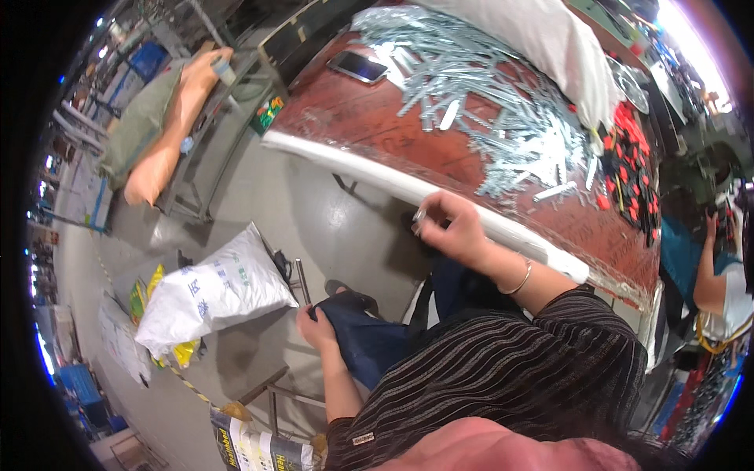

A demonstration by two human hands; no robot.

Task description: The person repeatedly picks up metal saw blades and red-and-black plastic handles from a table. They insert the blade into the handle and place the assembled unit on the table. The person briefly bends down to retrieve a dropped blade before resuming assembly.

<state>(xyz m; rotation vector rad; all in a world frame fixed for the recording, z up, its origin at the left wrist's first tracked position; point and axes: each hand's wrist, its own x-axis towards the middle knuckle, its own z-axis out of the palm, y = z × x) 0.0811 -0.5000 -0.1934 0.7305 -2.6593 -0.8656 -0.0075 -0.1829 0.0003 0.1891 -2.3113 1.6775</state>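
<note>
My right hand (454, 229), with a bangle at the wrist, is raised beside the white-wrapped edge (377, 174) of the red-brown table (338, 110). Its fingers are curled, and something small and shiny, too small to name, shows at their tips. Low on the left, my left hand (316, 328) is closed beside my dark-trousered knee; a small dark bit shows at its fingers, and I cannot make out what it is. Past my right hand, a heap of flat silvery metal strips (503, 118) spreads across the tabletop.
A phone (358, 67) lies by the strips. A pale sack (542, 39) and red-and-black parts (628, 165) are on the table's far and right sides. Left stand a white sack (220, 290) and a bench (188, 180) with bags. Another person (719, 290) sits at the right.
</note>
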